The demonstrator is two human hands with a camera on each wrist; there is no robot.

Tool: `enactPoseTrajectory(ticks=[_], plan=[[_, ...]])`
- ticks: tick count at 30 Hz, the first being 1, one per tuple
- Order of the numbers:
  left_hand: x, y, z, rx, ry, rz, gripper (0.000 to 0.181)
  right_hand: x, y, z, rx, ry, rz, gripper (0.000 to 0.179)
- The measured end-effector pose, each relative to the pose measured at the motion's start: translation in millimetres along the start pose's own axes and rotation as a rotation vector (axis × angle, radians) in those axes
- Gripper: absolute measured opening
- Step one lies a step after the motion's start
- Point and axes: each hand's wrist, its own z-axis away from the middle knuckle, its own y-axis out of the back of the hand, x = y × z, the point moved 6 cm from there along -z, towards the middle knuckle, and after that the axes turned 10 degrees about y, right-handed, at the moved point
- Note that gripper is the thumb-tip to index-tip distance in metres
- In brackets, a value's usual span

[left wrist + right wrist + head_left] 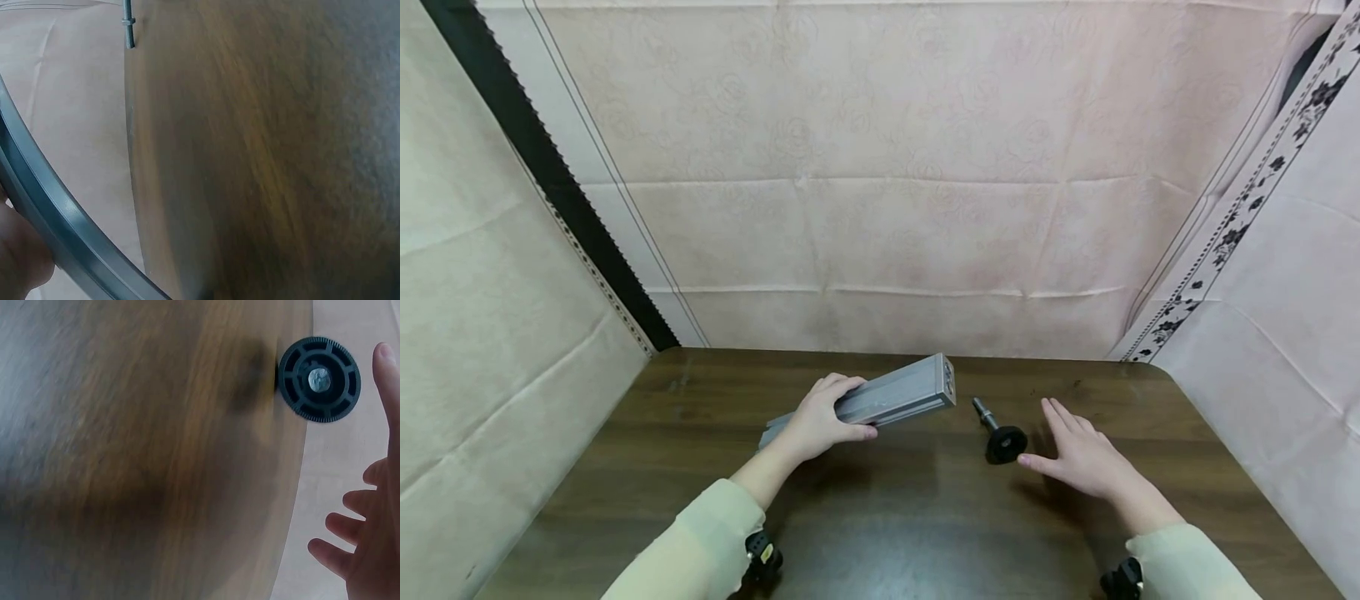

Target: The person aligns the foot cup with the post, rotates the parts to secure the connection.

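Metal bar [897, 392] in L grip [822, 421]; bolt [1003, 438] nr R grip [1081, 457].

Pale cloth [925, 108] behind wooden tabletop [910, 533]

From the head I look forward and down over the counter [925, 533]; my wrist views sit nearer, left sharing the bolt [983, 413] at frame top, right the black disc [1006, 447].

Bolt [1001, 437] on table [940, 517]; bar [898, 393] left.
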Motion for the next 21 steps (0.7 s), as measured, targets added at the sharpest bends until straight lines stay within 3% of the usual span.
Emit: enactPoseTrajectory(ticks=[6,11,21], plan=[[2.9,-0.3,2.5,0.012,-0.006,0.018,0.076,-8.5,-2.1,-7.4,0.04,-0.001,0.0,0.103],[4.9,-0.2,4.5,0.028,-0.014,0.016,0.074,-11.6,-9.2,-8.4,0.096,-0.055,-0.053,0.107],[8.7,4.8,6.2,0.071,-0.027,0.022,0.072,-15.3,-30.7,-5.5,0.176,-0.217,-0.297,0.112]])
